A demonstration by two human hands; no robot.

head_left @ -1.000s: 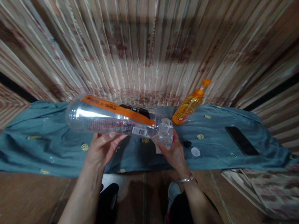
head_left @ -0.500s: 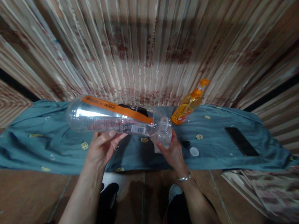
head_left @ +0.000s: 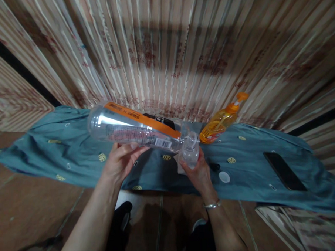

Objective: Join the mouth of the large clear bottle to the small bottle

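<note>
My left hand is closed on the underside of a large clear bottle with an orange and silver label. The bottle lies nearly level in the air, its neck pointing right, with its mouth at the top of a small clear bottle. Fingers of my right hand are wrapped round the small bottle, which is upright. A pale piece of paper or cloth shows beside it. Whether liquid passes between the bottles cannot be made out.
An orange pump bottle stands behind my right hand on the teal cloth. A white cap and a small black cap lie to the right. Farther right is a black phone. A striped curtain hangs behind.
The view has shifted, so most things appear farther right. Both hands still hold their bottles, mouth to mouth, with little change between them.
</note>
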